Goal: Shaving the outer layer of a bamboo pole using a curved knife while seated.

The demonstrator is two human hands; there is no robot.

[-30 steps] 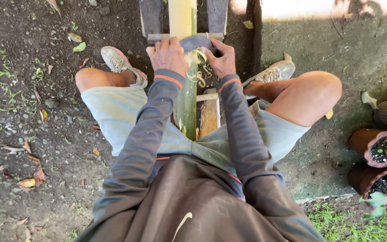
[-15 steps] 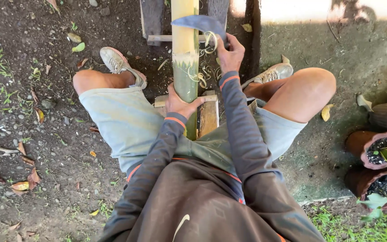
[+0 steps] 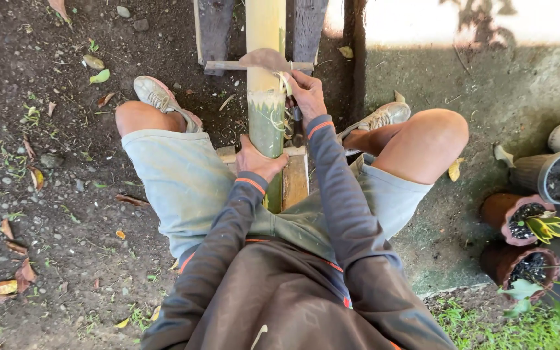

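You sit astride a low wooden bench (image 3: 295, 181) with a bamboo pole (image 3: 266, 97) lying lengthwise between your knees. Your left hand (image 3: 258, 159) is closed in a firm grip around the green end of the pole, just above the bench. Your right hand (image 3: 306, 94) has its grip closed on the handle of a knife, whose curved blade (image 3: 264, 59) lies across the pale upper stretch of the pole. 3 potted plants (image 3: 526, 223) stand on the ground to your right.

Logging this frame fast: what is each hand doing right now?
Left hand: closed around the bamboo pole.
Right hand: closed on the knife handle.
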